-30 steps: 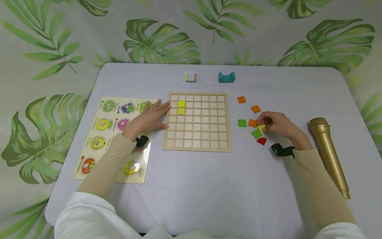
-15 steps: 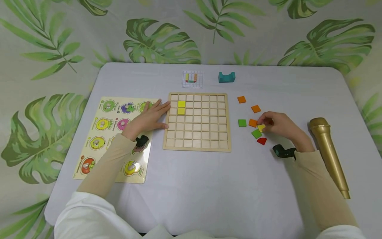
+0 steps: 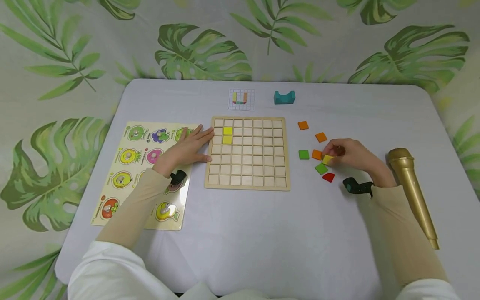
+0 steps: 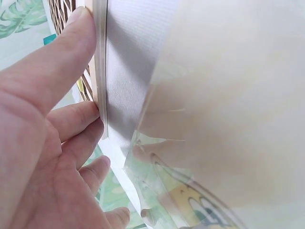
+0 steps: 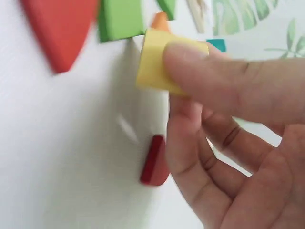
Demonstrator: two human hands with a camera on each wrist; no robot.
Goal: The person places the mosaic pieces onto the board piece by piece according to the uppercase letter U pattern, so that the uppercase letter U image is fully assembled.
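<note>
My right hand (image 3: 350, 154) pinches a yellow square tile (image 5: 155, 59) between thumb and fingers, above the loose tiles right of the board. A green tile (image 3: 321, 168), an orange tile (image 3: 316, 154) and a red quarter-round piece (image 3: 328, 177) lie right around it. Another red piece (image 5: 155, 162) shows below my fingers in the right wrist view; in the head view it is hidden. The fingers of my left hand (image 3: 187, 149) are spread, with fingertips and thumb against the left edge of the wooden grid board (image 3: 247, 189). Two yellow tiles (image 3: 227, 135) sit in its second column.
A fruit puzzle board (image 3: 150, 225) lies under my left forearm. Behind the grid board are a pattern card (image 3: 241, 99) and a teal block (image 3: 284, 98). More orange (image 3: 303, 125) and green tiles (image 3: 303, 154) lie nearby. A gold microphone (image 3: 414, 196) lies right of my right arm.
The yellow tile under my right fingertips has come up slightly in my pinch and tilted, shifting a little left. My left hand has stayed against the board's edge.
</note>
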